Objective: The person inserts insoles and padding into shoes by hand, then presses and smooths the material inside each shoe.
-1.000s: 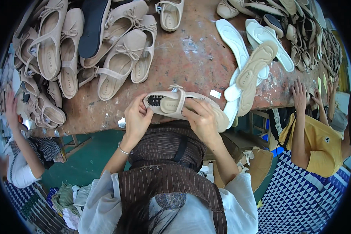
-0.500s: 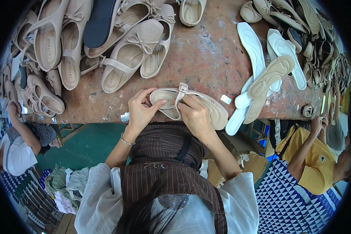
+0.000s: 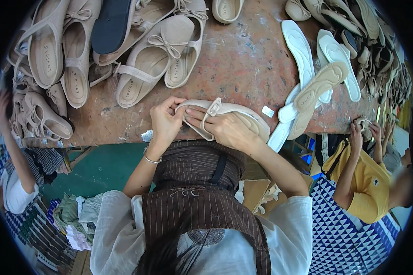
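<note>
A beige flat shoe (image 3: 260, 125) with a buckled strap lies sideways at the table's front edge, its heel to the left. My left hand (image 3: 166, 121) pinches the heel rim between thumb and fingers. Passing under the strap, my right hand (image 3: 234, 130) lies inside the shoe with its fingers stretched toward the heel, flat on the insole. These fingers cover most of the insole; its paler padded front part shows toward the toe. The strap's buckle (image 3: 214, 107) stands up above my right fingers.
White insoles (image 3: 298, 50) and a beige insole (image 3: 319, 82) lie crossed on the right. Several beige shoes with bows (image 3: 144, 68) crowd the left of the worn table (image 3: 234, 64). More shoes (image 3: 376, 50) pile up far right. A person in yellow (image 3: 365, 183) works at right, another person (image 3: 18, 183) at left.
My right fingers have slid along inside the shoe toward the heel and straightened over the insole. My left thumb has drawn back to the heel rim. At right, the co-worker's hands now hold something beige.
</note>
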`<state>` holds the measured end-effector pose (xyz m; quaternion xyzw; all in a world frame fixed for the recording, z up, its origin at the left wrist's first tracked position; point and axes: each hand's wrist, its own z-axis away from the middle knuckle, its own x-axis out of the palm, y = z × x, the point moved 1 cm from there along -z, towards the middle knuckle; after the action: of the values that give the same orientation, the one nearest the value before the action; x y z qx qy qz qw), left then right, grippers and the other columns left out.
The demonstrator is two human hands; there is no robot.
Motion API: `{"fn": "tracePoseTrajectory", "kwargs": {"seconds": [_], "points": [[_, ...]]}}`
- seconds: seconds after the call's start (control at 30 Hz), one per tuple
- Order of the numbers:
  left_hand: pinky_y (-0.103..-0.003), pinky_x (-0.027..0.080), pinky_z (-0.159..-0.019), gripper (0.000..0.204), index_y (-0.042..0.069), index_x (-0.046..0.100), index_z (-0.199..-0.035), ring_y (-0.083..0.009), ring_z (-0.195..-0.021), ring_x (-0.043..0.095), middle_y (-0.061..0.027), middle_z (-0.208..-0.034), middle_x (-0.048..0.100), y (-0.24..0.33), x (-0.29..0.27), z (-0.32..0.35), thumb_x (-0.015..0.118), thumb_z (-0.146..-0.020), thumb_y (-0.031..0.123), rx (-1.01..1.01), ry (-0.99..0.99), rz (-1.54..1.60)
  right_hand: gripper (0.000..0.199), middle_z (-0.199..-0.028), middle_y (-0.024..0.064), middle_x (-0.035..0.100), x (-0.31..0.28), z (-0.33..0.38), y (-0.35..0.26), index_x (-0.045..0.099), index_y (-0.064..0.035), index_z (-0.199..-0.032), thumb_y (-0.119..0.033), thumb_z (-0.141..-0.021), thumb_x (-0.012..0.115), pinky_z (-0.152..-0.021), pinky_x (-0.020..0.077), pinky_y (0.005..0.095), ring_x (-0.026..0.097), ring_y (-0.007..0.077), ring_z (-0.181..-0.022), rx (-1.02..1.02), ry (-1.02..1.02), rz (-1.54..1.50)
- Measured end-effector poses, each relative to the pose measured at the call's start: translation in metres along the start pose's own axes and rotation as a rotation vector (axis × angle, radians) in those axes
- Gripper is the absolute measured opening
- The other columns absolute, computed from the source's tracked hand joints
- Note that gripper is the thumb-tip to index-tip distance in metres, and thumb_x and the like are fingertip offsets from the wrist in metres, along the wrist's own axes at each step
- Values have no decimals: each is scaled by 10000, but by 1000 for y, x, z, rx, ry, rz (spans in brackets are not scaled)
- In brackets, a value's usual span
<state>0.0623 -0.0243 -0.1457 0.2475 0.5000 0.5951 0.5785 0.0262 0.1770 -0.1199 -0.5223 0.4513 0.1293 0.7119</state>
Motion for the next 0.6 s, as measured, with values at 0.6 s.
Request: {"fn": "tracePoseTrajectory", "kwargs": {"seconds": [0.6], "points": [[-384, 459, -474, 194, 47, 602, -812, -274, -486, 599, -92, -583, 598, 19, 35, 61, 747, -871, 162, 338, -66, -560, 526, -1188, 256, 669, -89, 9, 21, 623, 22, -1298, -91, -808, 778, -1011, 483, 456, 659, 380, -1110, 754, 893, 47]]}}
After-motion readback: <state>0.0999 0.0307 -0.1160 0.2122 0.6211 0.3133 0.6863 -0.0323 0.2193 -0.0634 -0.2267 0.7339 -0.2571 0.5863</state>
